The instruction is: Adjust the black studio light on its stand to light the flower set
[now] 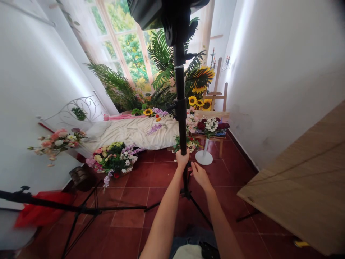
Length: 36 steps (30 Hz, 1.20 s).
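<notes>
A black light stand (181,84) rises upright in front of me, with a dark lamp head (151,12) at its top, cut off by the upper edge. My left hand (182,158) is wrapped round its pole. Just below and to the right, my right hand (198,172) has its fingers pinched at a small knob (189,164) on the pole's side. The stand's tripod legs (201,212) spread over the red tiled floor.
Behind the stand is a bed (134,133) with flowers around it. An easel (215,95) and a white round-based stand (204,157) are to the right, near a large wooden board (302,187). Another black stand (81,208) lies across the lower left.
</notes>
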Each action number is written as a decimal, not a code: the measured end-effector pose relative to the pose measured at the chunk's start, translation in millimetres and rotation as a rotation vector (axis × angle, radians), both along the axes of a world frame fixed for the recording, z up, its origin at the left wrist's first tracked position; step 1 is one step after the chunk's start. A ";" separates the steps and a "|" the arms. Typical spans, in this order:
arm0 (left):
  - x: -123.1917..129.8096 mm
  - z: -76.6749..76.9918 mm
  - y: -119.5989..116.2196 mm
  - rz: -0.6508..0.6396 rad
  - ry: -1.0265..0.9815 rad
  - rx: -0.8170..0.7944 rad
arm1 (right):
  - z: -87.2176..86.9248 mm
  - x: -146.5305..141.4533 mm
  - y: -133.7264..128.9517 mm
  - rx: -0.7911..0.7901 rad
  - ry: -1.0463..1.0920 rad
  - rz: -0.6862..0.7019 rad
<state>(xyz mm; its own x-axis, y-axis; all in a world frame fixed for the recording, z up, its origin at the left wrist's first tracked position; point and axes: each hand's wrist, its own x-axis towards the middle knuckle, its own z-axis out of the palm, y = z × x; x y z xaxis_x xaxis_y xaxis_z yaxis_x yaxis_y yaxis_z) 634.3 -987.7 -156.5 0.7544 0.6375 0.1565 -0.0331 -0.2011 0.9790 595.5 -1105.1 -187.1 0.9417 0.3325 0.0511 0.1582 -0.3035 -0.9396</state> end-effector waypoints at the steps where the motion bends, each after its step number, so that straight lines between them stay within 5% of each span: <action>1: -0.3 0.3 -0.4 0.001 -0.001 0.001 | -1.3 0.2 2.0 0.034 0.029 0.000; 9: -3.2 5.1 -2.9 -0.003 -0.017 -0.029 | 0.8 -1.6 19.8 0.383 0.450 -0.045; 17: -4.6 7.0 -3.4 0.029 -0.006 -0.035 | 11.8 -6.2 9.8 0.893 0.970 0.125; 36: -2.0 1.8 -1.5 0.004 -0.005 -0.050 | 15.8 -3.0 25.0 0.765 0.906 0.009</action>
<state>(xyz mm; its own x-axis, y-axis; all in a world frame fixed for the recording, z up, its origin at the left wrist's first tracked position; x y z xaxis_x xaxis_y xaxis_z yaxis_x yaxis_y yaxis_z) 632.3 -989.2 -154.7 0.7513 0.6474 0.1279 -0.0370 -0.1522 0.9877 592.5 -1080.1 -171.3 0.7344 0.5126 -0.4450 -0.6594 0.3832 -0.6468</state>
